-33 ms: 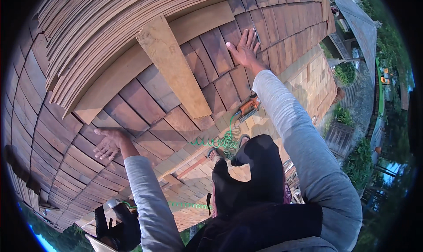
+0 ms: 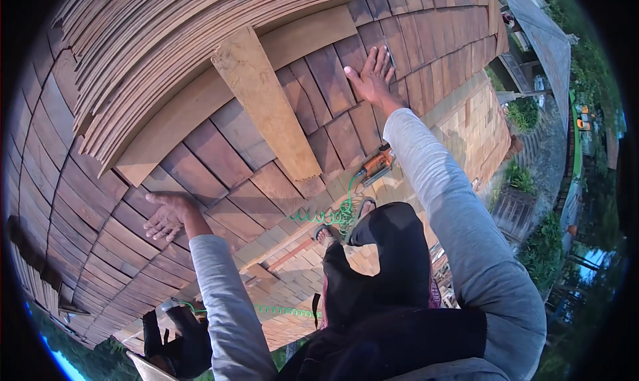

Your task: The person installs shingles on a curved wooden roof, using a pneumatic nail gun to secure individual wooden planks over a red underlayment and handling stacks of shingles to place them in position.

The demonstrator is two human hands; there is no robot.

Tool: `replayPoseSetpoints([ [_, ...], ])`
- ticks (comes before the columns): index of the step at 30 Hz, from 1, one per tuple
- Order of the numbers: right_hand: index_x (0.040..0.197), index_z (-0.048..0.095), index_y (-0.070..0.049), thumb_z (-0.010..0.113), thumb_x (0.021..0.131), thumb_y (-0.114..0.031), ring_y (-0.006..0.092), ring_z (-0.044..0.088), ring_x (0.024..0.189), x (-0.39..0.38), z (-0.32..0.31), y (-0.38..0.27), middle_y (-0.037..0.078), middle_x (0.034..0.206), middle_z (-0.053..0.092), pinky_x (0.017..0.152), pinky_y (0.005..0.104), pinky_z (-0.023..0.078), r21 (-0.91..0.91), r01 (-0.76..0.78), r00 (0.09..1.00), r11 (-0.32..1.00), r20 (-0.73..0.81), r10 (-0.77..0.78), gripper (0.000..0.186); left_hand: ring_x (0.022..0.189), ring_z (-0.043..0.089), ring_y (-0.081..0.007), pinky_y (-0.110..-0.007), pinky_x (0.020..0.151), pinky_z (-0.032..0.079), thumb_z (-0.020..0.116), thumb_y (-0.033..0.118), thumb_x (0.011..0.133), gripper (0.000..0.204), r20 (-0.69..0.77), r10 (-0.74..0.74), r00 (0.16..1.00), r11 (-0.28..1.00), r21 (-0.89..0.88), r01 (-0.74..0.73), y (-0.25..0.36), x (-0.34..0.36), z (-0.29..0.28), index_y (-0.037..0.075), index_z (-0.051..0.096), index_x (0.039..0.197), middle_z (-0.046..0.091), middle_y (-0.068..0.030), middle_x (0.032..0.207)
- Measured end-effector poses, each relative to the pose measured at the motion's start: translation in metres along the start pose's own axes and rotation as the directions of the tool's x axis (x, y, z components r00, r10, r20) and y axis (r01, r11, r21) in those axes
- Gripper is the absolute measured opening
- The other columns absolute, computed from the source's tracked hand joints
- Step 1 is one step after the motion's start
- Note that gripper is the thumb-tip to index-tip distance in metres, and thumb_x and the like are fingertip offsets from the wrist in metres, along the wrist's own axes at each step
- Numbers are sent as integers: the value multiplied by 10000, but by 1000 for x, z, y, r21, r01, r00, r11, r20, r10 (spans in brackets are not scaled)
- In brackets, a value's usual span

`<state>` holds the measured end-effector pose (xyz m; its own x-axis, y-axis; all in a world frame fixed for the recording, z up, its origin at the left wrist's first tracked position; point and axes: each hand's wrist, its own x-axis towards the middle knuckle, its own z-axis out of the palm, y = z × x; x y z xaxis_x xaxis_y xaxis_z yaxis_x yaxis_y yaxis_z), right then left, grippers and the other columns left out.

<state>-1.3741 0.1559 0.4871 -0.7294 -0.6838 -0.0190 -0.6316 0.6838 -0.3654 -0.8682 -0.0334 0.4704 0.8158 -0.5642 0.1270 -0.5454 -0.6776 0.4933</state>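
Observation:
Wooden shingles (image 2: 213, 155) cover a sloping roof in overlapping rows. My left hand (image 2: 170, 216) is spread over the shingles at the left, palm down, with nothing in it. Up and to the right, my right hand (image 2: 374, 80) lies spread against other shingles, also holding nothing. Between the two hands a loose board (image 2: 267, 108) slants down the roof, its upper end at a long curved plank (image 2: 173, 128). Above that plank rests a big stack of thin wooden shingles (image 2: 146, 55).
An orange nail gun (image 2: 378, 160) lies below my right forearm, with a coiled green air hose (image 2: 326, 216) running to my sandalled feet (image 2: 325, 236). Another person in dark clothes (image 2: 178, 341) is at the lower left. The roof's edge drops toward plants (image 2: 522, 115) at the right.
The view has shifted very slightly. Both hands stay spread in the same places on the shingles.

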Motion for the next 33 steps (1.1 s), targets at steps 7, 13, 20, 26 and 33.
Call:
replayPoseSetpoints([
  [7,1590,-116,14,468,939,-706,411,-201,1535,3,-17,-7,271,1648,-206,1185,658,-64,-48,-87,979,995,181,95,1133,1564,41,-391,-588,1223,76,274,754,973,993,5,-36,999,995,98,36,10,-3,-4,0,131,1604,80,-230,1684],
  [13,1593,-102,7,540,934,-653,424,-142,1544,9,-34,-56,250,1652,-213,1209,640,72,7,-63,958,998,280,58,1132,1563,100,-344,-542,1241,95,313,802,936,1001,-103,-187,977,964,-209,162,20,67,-26,47,245,1591,180,-211,1667],
  [20,1497,382,9,700,932,-273,341,642,1146,59,-160,-66,214,1260,647,999,436,498,334,-107,993,937,82,85,707,1523,232,-379,-555,1226,211,351,827,908,991,-202,-717,667,681,0,732,33,56,27,94,334,1574,251,-210,1642],
  [26,1407,506,-5,705,935,-215,323,673,1094,183,-298,-278,178,1168,703,969,411,510,371,524,849,767,-299,-436,554,1523,234,-372,-558,1222,219,345,833,905,992,-216,-725,654,651,95,753,37,48,33,101,330,1576,257,-191,1645],
  [33,1410,493,16,663,947,-502,388,551,1292,323,-320,-515,223,1373,577,1074,465,452,87,824,562,560,-245,-790,716,1524,235,-364,-562,1217,228,338,840,903,994,-242,-703,669,650,162,742,47,44,33,110,325,1578,263,-169,1648],
])
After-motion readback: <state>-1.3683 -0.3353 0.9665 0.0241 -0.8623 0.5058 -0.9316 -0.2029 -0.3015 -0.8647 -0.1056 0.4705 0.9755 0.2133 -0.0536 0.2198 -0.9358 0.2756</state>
